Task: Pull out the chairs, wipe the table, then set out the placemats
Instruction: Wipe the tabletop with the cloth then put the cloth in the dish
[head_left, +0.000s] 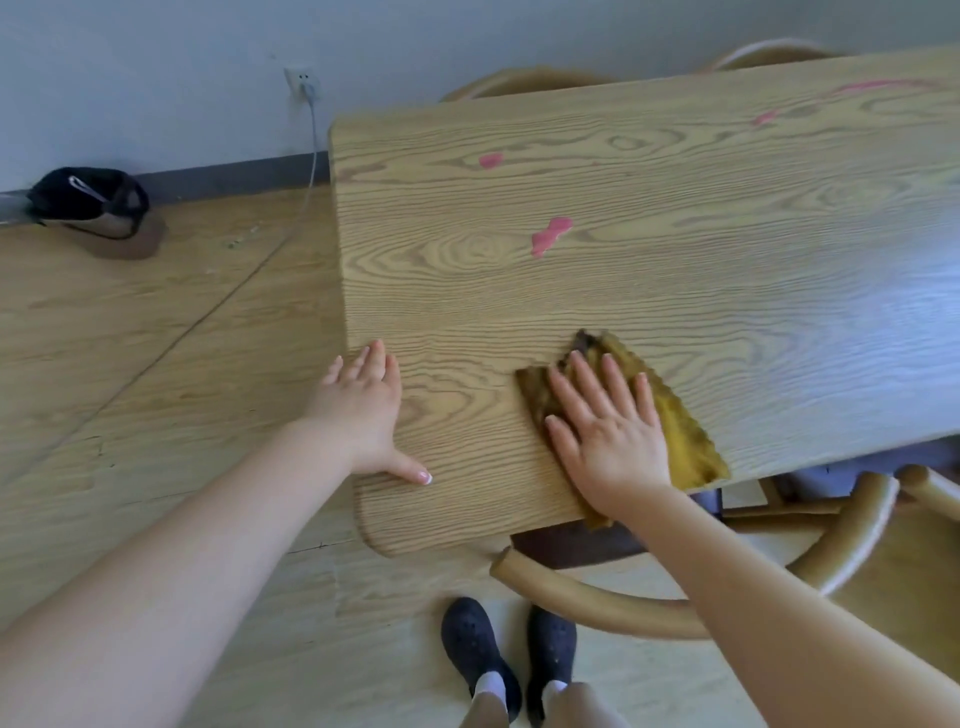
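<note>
A light wooden table (675, 218) fills the upper right of the head view, marked by pink smears (550, 236) near its left end and more at the far right. My right hand (605, 431) lies flat with fingers spread on a yellow-brown cloth (680, 436) near the table's front edge. My left hand (363, 410) rests flat on the table's left edge, thumb stretched out. A wooden chair (649, 603) with a curved back stands by the front edge at lower right.
Two more curved chair backs (524, 80) show behind the table's far edge. On the wooden floor to the left lie a dark bag (88, 200) and a cable (291, 208) running from a wall socket (301, 83). My dark shoes (509, 660) are at the bottom.
</note>
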